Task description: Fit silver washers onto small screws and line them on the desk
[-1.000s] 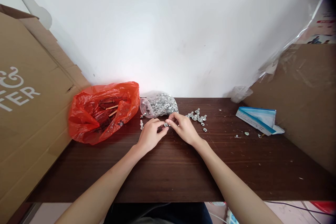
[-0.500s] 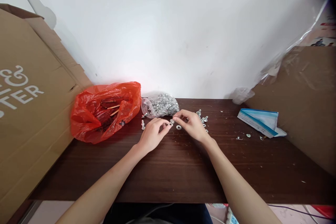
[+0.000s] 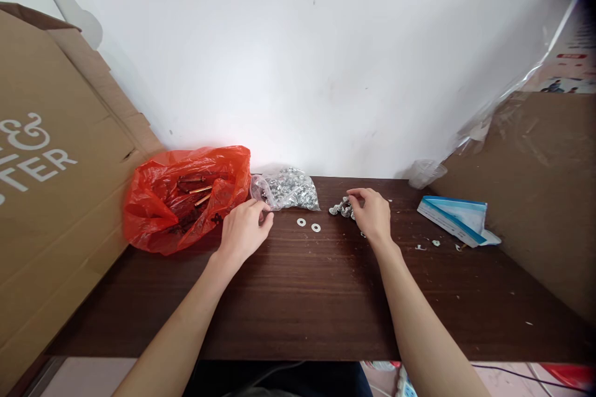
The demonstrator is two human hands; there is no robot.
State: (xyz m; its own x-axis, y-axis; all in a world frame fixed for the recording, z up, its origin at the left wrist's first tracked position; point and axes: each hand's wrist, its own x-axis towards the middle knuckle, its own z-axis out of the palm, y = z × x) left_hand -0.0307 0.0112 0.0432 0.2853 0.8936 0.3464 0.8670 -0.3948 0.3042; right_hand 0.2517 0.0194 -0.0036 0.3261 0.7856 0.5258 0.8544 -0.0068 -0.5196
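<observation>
Makeshift work corner, exact room unclear: brown tabletop [image 3: 298, 298], white wall [image 3: 261, 62], big cardboard box [image 3: 56, 180].

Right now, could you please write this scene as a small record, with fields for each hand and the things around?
Left hand: near the open end of a clear plastic bag of silver metal fasteners; grip unclear
Right hand: fingertips at a heap of silver metal fasteners; grip unclear
Between hands: two flat, round metal washers
Left side: open red plastic bag
Right side: blue-and-white packet
Surface: dark brown table
</observation>
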